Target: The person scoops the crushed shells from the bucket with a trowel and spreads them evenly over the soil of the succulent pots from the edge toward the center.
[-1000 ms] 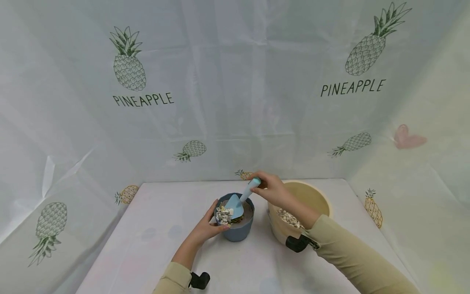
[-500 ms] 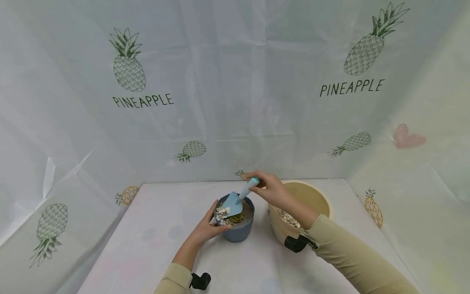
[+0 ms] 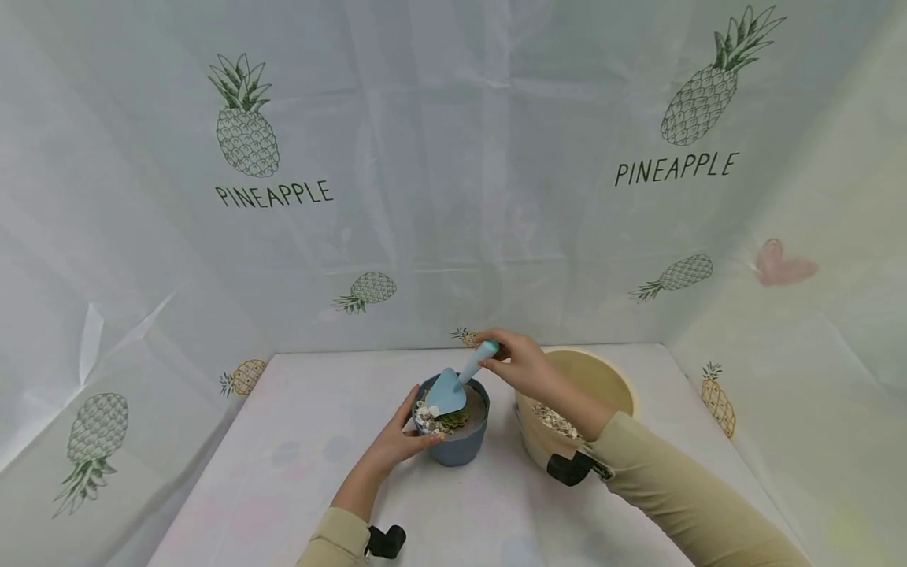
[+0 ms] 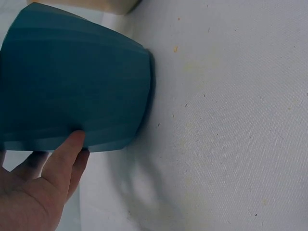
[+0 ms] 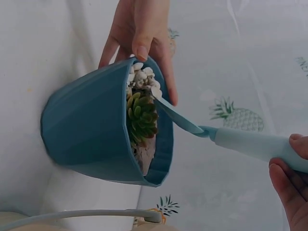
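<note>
A blue faceted flower pot (image 3: 457, 452) stands upright on the table, holding a green succulent (image 5: 142, 115), pale soil and white pebbles (image 5: 142, 77) along one side. My left hand (image 3: 397, 442) grips the pot from its left, thumb at the near rim and fingers round the far side. In the left wrist view, that hand's fingers (image 4: 62, 166) touch the pot wall. My right hand (image 3: 523, 366) holds a light-blue trowel (image 5: 250, 143) by its handle. The trowel's blade slants down into the pot, its tip at the pebbles, above the succulent.
A cream bucket (image 3: 608, 382) stands just right of the pot, partly behind my right forearm, with mixed pebbles (image 3: 556, 421) inside. Small crumbs dot the white tablecloth (image 4: 216, 120). A pineapple-printed curtain (image 3: 453, 197) rises behind the table and along both sides.
The trowel blade has shifted slightly left and back, with its pebbles now largely off it, and more of the succulent shows. My left hand stays on the pot.
</note>
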Tool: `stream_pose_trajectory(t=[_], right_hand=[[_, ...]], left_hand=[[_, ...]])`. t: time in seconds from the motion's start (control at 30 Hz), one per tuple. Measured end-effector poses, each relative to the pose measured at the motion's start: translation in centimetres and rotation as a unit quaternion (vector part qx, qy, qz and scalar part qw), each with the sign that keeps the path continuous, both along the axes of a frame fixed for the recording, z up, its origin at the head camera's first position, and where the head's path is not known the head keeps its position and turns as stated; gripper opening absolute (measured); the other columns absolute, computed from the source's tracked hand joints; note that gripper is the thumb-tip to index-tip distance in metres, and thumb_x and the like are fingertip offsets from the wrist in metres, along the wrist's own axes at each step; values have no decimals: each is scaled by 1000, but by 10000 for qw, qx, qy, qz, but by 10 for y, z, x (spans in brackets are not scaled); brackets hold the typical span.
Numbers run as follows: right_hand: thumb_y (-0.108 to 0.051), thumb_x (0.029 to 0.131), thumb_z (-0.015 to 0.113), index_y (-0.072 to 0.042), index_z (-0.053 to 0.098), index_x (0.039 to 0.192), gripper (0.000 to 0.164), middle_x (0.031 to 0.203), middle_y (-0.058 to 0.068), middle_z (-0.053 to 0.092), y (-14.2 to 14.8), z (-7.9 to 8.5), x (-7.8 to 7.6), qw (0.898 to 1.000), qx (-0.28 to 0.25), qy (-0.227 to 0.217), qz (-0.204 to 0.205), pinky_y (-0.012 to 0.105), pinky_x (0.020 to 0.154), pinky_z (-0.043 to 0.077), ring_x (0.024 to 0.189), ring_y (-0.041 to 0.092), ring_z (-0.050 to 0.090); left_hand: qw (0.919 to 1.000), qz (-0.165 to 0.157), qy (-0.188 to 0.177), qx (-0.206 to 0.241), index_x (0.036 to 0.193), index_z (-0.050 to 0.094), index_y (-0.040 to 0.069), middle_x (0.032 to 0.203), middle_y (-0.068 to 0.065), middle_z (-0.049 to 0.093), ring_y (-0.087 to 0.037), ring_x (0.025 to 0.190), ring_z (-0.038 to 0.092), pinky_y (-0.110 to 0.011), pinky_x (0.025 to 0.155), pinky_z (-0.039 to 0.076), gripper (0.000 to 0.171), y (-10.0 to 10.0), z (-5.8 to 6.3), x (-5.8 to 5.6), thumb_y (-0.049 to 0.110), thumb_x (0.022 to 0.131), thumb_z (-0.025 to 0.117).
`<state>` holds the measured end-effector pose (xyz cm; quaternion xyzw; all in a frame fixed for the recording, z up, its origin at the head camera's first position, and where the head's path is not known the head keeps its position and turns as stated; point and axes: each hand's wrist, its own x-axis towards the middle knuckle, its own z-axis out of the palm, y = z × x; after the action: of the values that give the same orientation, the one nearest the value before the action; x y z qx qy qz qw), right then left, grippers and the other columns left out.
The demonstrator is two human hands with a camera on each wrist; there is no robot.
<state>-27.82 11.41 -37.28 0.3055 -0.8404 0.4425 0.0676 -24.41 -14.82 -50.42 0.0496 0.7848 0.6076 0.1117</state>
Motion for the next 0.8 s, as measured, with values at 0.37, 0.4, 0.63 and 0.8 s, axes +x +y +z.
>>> stream_pose_trajectory(t=[0.37,0.4,0.63,0.8], right_hand=[[1,89,69,-5,65,119,31,95,4,67,0,2,6,9999,-39,137,79,31,72,56,83,17,64],[0,89,69,-5,65,119,31,95,4,67,0,2,6,9999,-31,137,81,30,72,56,83,17,65],[1,89,69,-6,65,117,29,96,4,67,2,1,8,9998,-51,189,94,29,74,55,85,18,65],[1,89,69,-7,65,117,29,104,9,67,4,2,9,9997,-97,221,89,29,76,55,88,18,65]], left_hand=[[10000,53,-34,22,158,13,23,156,-30,15,-55,123,44,-54,95,46,105,-1,2,4,17,80,83],[10000,45,-30,31,158,13,23,156,-30,15,-55,123,44,-54,95,46,105,-2,2,4,17,80,83],[9998,53,-38,210,158,13,21,154,-33,14,-56,126,40,-57,99,42,102,-1,3,6,17,82,81],[9992,313,213,-104,157,19,17,153,-29,23,-52,127,42,-58,96,44,97,-2,9,10,17,82,81]])
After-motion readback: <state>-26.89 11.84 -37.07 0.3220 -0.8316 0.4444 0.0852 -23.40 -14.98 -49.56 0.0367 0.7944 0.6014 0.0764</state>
